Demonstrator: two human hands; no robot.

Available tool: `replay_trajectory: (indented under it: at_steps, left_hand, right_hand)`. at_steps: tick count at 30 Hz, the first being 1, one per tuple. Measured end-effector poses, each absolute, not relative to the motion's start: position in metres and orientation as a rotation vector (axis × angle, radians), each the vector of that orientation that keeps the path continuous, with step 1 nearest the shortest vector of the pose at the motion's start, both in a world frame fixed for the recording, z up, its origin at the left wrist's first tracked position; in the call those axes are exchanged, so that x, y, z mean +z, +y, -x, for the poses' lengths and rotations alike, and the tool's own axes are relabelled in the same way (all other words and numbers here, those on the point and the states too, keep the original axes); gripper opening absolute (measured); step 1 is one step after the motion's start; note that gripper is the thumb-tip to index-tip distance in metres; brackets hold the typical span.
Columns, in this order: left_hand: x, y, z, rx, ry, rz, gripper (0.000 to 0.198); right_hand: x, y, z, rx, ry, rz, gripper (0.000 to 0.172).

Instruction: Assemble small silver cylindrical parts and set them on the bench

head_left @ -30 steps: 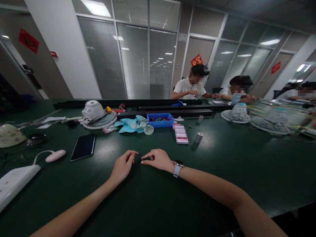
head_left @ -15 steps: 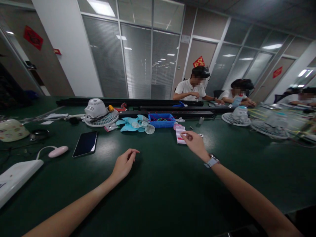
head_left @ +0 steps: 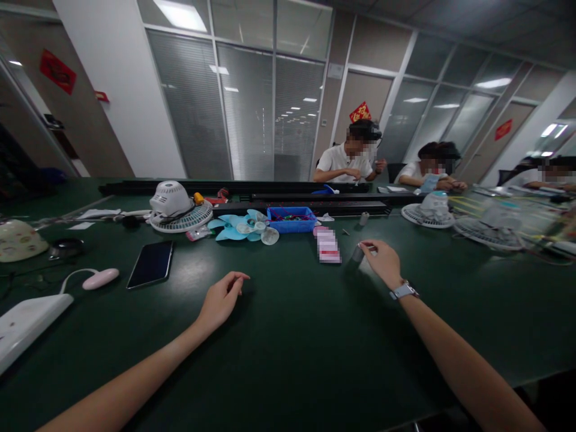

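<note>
1. Presently, right hand [head_left: 382, 262] has its fingers [head_left: 366, 245] curled at the grey cylinder [head_left: 357, 254] on the bench [head_left: 288, 360]; whether they grip it cannot be told.
2. Left hand [head_left: 220, 302] rests at 8 o'clock, loosely open and empty.
3. Risk: a partial pinch could tip the cylinder, which may roll toward the pink pack [head_left: 328, 247] at its 9 o'clock.

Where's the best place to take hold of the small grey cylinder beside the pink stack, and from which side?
Take the small grey cylinder across its round side wall, about mid-height, coming from the right and slightly above. It appears to stand upright on the dark green table, so opposite sides are free. The pink stack lies close on its left.
</note>
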State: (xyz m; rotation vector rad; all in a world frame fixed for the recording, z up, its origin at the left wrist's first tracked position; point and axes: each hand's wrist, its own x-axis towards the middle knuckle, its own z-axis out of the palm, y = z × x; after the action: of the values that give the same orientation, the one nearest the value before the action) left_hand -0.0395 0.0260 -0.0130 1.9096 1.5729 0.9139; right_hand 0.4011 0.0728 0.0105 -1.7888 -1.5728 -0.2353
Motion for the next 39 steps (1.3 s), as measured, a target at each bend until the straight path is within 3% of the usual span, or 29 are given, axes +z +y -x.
replay_trajectory:
  at_steps: [16, 24, 28, 32, 39]
  left_hand:
    - [-0.009, 0.023, 0.038, 0.904, 1.576, -1.926, 0.041]
    - [-0.010, 0.024, 0.036, 0.917, 1.576, -1.942, 0.040]
    - [-0.011, 0.024, 0.038, 0.932, 1.564, -1.923, 0.040]
    - [-0.006, 0.020, 0.035, 0.973, 1.527, -1.910, 0.039]
    - [0.002, 0.005, 0.018, 1.006, 1.336, -2.118, 0.042]
  right_hand:
    - [0.007, 0.078, -0.403, -0.125, -1.463, 1.896, 0.027]
    - [-0.010, 0.082, -0.407, 0.099, -1.416, 1.782, 0.050]
    - [-0.007, 0.081, -0.403, 0.136, -1.429, 1.791, 0.045]
    - [0.007, 0.065, -0.355, 0.171, -1.525, 1.648, 0.040]
    - [0.016, 0.023, -0.216, 0.732, -1.985, 1.071, 0.037]
